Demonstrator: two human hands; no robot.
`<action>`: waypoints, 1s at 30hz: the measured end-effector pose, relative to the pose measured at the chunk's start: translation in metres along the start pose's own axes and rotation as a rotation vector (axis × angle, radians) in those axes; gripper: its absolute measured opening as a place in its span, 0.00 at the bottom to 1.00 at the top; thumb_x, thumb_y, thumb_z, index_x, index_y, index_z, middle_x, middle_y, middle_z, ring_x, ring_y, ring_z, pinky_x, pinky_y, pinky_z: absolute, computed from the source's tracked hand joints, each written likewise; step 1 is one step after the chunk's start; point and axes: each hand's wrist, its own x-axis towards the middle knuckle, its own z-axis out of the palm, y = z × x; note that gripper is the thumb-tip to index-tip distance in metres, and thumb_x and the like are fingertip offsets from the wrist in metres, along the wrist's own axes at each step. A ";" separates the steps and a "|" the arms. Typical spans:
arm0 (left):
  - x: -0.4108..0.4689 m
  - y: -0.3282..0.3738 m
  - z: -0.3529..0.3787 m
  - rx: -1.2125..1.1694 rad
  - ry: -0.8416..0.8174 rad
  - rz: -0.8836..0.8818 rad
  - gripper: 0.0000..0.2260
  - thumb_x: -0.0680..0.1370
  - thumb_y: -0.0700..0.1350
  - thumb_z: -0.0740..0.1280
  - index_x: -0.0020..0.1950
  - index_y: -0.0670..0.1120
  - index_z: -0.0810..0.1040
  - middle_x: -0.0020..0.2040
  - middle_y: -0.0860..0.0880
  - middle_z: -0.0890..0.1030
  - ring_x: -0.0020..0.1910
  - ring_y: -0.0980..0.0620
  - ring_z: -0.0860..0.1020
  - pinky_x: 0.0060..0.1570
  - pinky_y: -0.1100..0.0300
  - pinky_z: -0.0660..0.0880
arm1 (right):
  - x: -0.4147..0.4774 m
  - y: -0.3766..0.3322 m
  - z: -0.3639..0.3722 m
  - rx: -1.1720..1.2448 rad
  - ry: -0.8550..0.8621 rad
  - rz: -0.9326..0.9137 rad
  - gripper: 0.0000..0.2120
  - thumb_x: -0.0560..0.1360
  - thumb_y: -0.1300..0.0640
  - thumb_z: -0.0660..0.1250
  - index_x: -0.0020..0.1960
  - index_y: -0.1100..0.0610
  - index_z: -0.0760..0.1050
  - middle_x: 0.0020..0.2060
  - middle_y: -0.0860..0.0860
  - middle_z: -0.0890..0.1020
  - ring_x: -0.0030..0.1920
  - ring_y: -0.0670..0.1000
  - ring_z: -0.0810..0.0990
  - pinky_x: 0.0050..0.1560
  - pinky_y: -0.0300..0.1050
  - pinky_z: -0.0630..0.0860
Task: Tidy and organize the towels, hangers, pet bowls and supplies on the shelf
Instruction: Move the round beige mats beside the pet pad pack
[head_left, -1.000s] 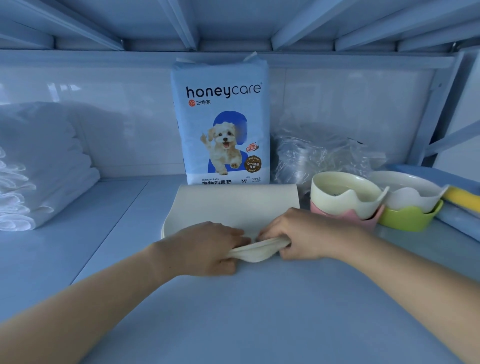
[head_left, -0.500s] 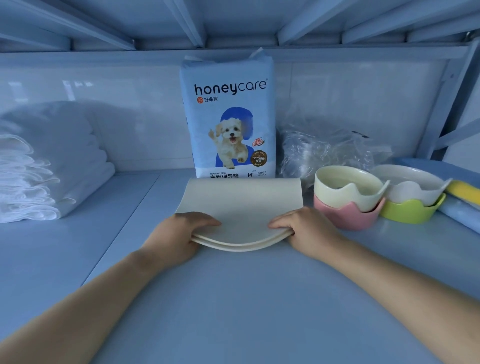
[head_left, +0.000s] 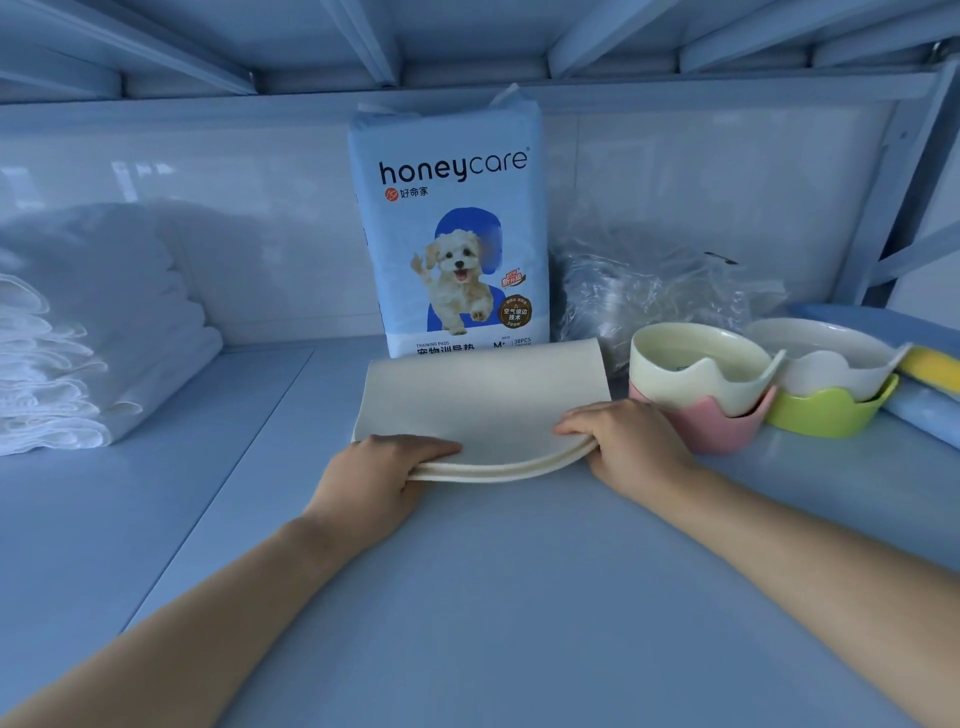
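A pale blue metal shelf (head_left: 493, 597) is meeting a glossy white wall (head_left: 208, 208). Fingers of the left hand (head_left: 384, 467) and right hand (head_left: 623, 441) are pinching the near corners of a folded cream mat (head_left: 488, 395), lying just before the upright blue honeycare pad pack (head_left: 452, 234). Left of it folded white towels (head_left: 93, 338) are sitting, right of it stacked plastic bowls (head_left: 696, 364).

Entry: cream mat (head_left: 488, 400), near edge. A second ago it was gathered into a thick roll, pinched at the middle. It now lies as two flat layers, one edge stacked on the other in a shallow curve.

Entry: left hand (head_left: 379, 467). It was at mid-edge, all but touching its partner. It is now out at the near left corner, gripping the layers.

Entry: right hand (head_left: 628, 441). It has likewise shifted from mid-edge to the near right corner, gripping the layers there.
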 end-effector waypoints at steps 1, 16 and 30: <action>0.000 -0.003 -0.001 -0.012 -0.003 -0.004 0.25 0.68 0.43 0.54 0.60 0.61 0.77 0.59 0.63 0.78 0.58 0.54 0.76 0.48 0.61 0.73 | 0.000 0.002 0.001 0.004 -0.009 0.011 0.25 0.64 0.70 0.62 0.56 0.51 0.80 0.55 0.46 0.82 0.57 0.51 0.79 0.55 0.45 0.75; -0.008 -0.004 -0.009 -0.384 -0.080 0.265 0.12 0.76 0.50 0.64 0.54 0.48 0.82 0.53 0.58 0.82 0.52 0.62 0.79 0.50 0.61 0.77 | -0.012 -0.012 -0.013 0.238 -0.166 -0.239 0.11 0.70 0.58 0.71 0.52 0.50 0.82 0.52 0.40 0.82 0.53 0.39 0.77 0.54 0.39 0.76; -0.010 0.004 -0.006 -0.430 -0.188 0.250 0.18 0.76 0.57 0.60 0.57 0.49 0.81 0.58 0.57 0.79 0.57 0.66 0.75 0.49 0.72 0.73 | 0.001 -0.011 -0.033 0.186 -0.426 -0.026 0.18 0.64 0.43 0.75 0.53 0.44 0.81 0.53 0.33 0.80 0.54 0.32 0.76 0.60 0.36 0.72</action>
